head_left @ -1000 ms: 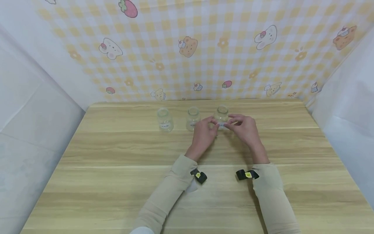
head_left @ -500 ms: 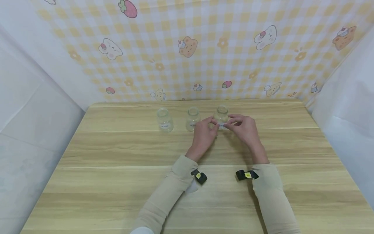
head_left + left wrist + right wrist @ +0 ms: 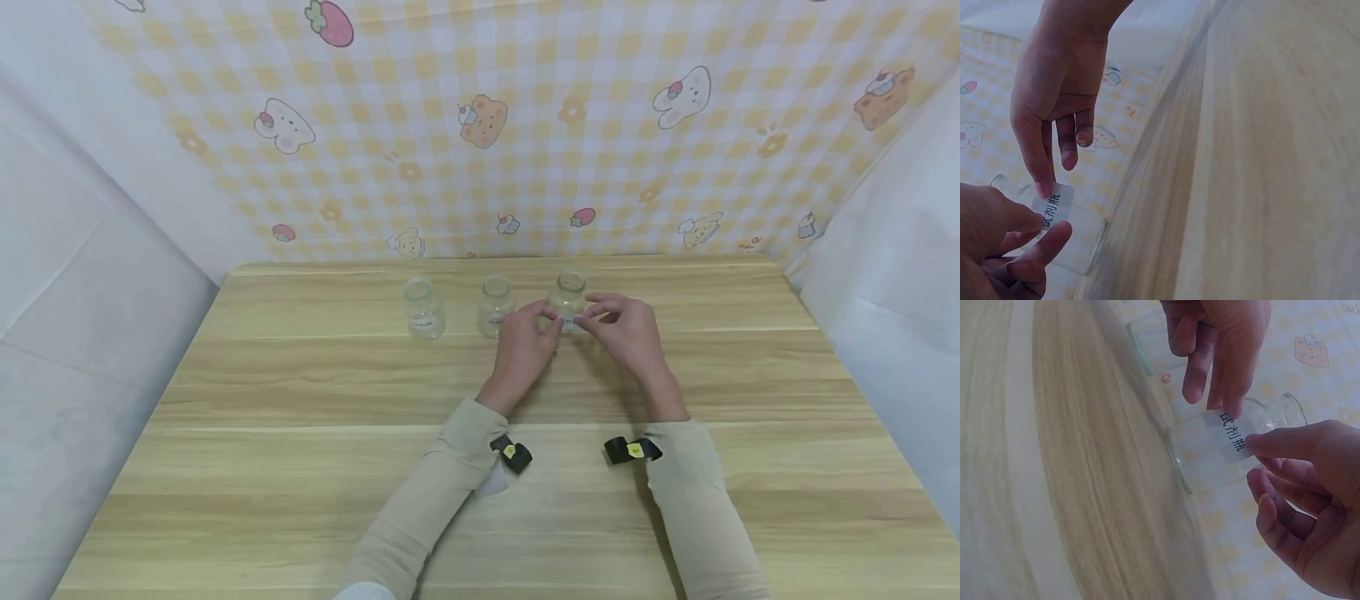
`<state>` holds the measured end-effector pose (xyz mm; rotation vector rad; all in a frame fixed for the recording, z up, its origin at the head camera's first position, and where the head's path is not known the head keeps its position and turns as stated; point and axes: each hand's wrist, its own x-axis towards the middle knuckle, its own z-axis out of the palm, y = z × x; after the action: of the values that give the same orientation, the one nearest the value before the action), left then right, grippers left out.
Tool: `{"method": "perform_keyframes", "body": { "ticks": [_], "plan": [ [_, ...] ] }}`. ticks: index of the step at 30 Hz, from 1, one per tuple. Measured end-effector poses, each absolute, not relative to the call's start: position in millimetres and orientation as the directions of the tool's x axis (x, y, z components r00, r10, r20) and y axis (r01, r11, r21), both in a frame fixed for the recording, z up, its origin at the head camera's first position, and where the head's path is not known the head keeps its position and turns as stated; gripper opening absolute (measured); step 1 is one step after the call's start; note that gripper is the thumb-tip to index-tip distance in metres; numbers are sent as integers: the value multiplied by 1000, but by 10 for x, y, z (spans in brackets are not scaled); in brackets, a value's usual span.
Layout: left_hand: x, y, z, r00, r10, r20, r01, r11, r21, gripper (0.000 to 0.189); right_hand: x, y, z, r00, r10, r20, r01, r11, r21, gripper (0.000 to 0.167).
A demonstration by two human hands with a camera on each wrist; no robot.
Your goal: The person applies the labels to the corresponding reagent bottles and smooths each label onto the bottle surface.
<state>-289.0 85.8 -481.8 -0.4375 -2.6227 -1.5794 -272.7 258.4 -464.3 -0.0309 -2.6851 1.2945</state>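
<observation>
A clear glass jar [image 3: 571, 293] without a lid stands upright at the back of the table, rightmost of three. Across its front lies a small white label [image 3: 1230, 434] with dark printed characters. My left hand [image 3: 522, 348] pinches the label's left end between thumb and forefinger. At the other end, my right hand [image 3: 632, 332] pinches it the same way, its thumb right at the print in the right wrist view. The other right-hand fingers curl loosely beside the glass. In the left wrist view, the label [image 3: 1054, 205] overlaps the jar wall.
Two similar labelled glass jars, the middle one [image 3: 495, 302] and the left one [image 3: 423, 308], stand in line to the left. A yellow checked cloth [image 3: 420, 125] hangs behind the wooden table [image 3: 300, 467]. Black straps [image 3: 633, 450] hang at the cuffs.
</observation>
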Motion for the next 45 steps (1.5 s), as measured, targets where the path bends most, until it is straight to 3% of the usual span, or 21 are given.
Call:
{"method": "perform_keyframes", "body": {
  "ticks": [34, 45],
  "plan": [
    [-2885, 871, -4842, -952, 224, 208, 290, 451, 844, 8, -2741, 2570, -4674, -983, 106, 152, -56, 612, -789, 19],
    [-2872, 858, -4846, -953, 214, 216, 293, 455, 841, 25, -2743, 2568, -4672, -982, 111, 152, -54, 611, -790, 19]
  ]
}}
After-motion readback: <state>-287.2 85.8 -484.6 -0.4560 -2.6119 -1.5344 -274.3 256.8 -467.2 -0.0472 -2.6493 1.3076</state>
